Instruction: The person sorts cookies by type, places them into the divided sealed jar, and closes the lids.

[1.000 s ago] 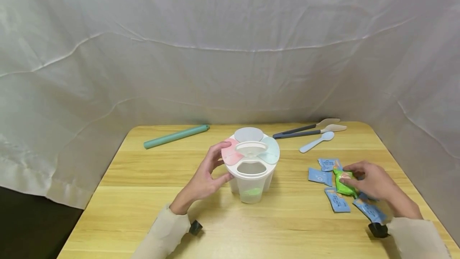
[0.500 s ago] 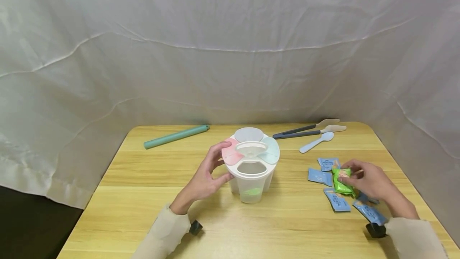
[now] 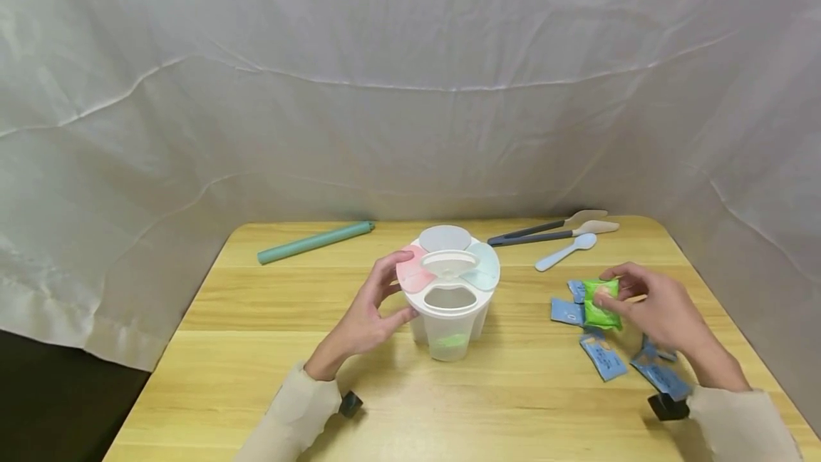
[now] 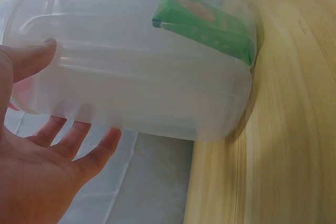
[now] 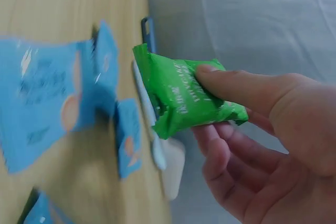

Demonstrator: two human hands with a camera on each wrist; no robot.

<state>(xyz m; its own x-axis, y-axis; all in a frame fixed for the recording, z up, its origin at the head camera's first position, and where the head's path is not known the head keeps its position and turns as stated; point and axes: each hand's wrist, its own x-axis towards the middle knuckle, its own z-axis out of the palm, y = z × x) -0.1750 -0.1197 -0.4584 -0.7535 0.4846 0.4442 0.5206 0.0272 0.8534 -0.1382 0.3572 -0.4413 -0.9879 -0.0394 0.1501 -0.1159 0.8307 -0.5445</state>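
Note:
A translucent divided storage container [image 3: 442, 325] stands upright on the table. Its white lid has pink, grey and pale blue flaps, and the flap [image 3: 449, 262] over the front compartment is raised. One green snack packet [image 4: 205, 27] leans at the bottom inside. My left hand [image 3: 365, 312] grips the container's left side, thumb at the front and fingers behind. Between thumb and fingers, my right hand [image 3: 663, 309] pinches another green snack packet [image 5: 184, 95], held above several blue packets [image 3: 603, 357] and partly hiding them.
Behind the packets lie a pale blue spoon [image 3: 564, 252] and dark-handled tongs [image 3: 545, 235]. A green tube-like stick [image 3: 316, 242] lies at the back left. Grey-white curtains [image 3: 410, 127] hang behind the wooden table [image 3: 256, 348].
My right hand has lifted the green snack packet off the blue packets and moved it slightly back and left. My left hand and the container stay in place.

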